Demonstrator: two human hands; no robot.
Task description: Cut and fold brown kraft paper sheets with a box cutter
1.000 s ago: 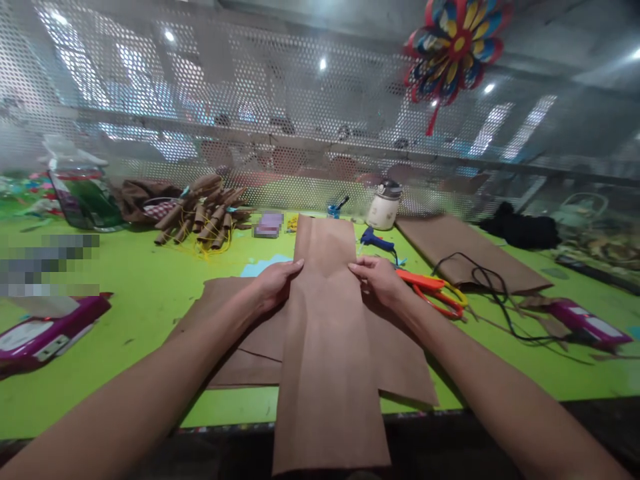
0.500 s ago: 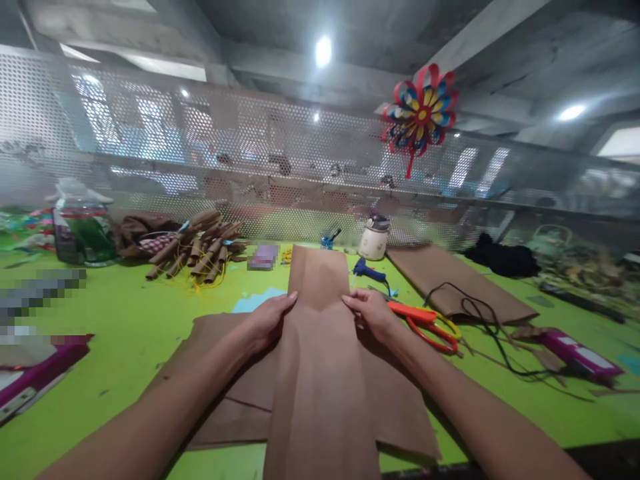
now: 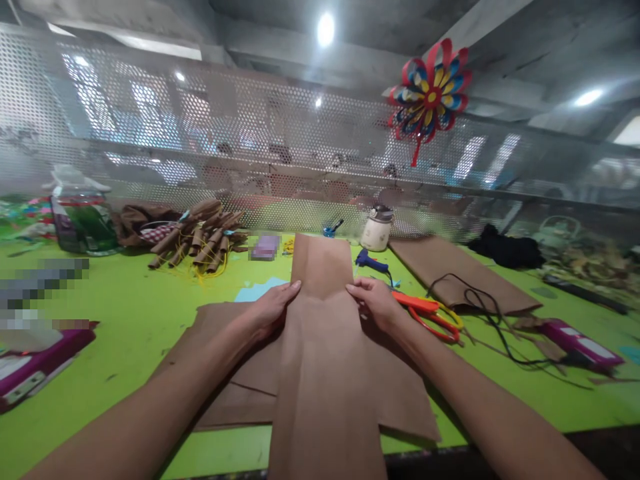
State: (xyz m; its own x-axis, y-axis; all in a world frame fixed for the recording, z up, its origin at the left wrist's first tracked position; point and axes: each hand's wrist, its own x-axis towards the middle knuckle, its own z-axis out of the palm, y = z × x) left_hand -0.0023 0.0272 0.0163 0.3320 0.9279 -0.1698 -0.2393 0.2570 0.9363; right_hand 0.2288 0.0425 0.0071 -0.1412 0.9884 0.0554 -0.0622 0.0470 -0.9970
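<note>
A long strip of brown kraft paper (image 3: pixel 327 360) stretches away from me, its near end running out of the bottom of the view. My left hand (image 3: pixel 274 308) pinches its left edge, thumb on top. Opposite, my right hand (image 3: pixel 375 301) grips the right edge between thumb and fingers. The strip bends slightly where the two hands hold it. Beneath it lies a wider brown paper sheet (image 3: pixel 235 373) on the green table (image 3: pixel 125 320). Close to my right hand are orange-handled scissors (image 3: pixel 425 310) and a blue glue gun (image 3: pixel 373 261).
Rolled brown paper pieces (image 3: pixel 200 243) with yellow string lie at the back left. A white bottle (image 3: pixel 377 227) stands behind the strip. Folded brown paper (image 3: pixel 460 277), a black cord (image 3: pixel 493 320) and a purple power strip (image 3: pixel 583 345) lie right. A pinwheel (image 3: pixel 433 100) hangs above.
The camera view has tilted slightly, so the table scene sits a little higher in the picture. Both hands keep their hold on the paper strip, nearly unmoved along it.
</note>
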